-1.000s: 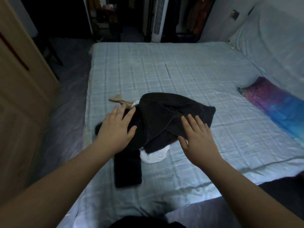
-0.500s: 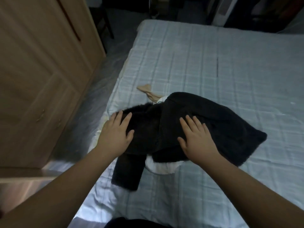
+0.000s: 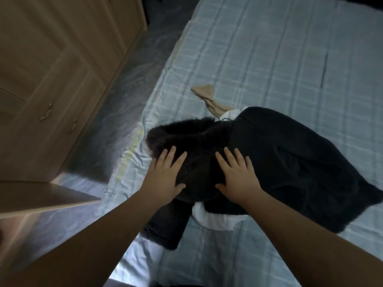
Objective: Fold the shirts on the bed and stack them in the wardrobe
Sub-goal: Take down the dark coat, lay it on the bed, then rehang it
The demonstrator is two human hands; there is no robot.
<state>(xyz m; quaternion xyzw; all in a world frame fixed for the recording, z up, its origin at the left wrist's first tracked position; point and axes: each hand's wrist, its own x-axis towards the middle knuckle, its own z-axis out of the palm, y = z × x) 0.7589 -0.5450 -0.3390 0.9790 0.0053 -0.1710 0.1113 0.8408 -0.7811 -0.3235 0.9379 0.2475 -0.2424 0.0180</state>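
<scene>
A heap of clothes lies near the left edge of the bed (image 3: 279, 59). On top is a black fleece garment (image 3: 290, 162) with a furry collar at its left end. A white shirt (image 3: 213, 219) shows under its near edge, and a tan garment (image 3: 211, 100) sticks out at the far side. My left hand (image 3: 163, 175) rests flat on the furry left part, fingers spread. My right hand (image 3: 236, 177) presses flat on the black fleece beside it, fingers straight.
A wooden wardrobe (image 3: 53, 75) with closed doors and small handles stands to the left. Between it and the bed runs a strip of floor under shiny plastic sheeting (image 3: 124, 83). A wooden ledge (image 3: 41, 195) juts in at the lower left.
The camera has swung left and down, so the wardrobe fills more of the view. Both hands have slid closer together on the black garment and stay flat on it.
</scene>
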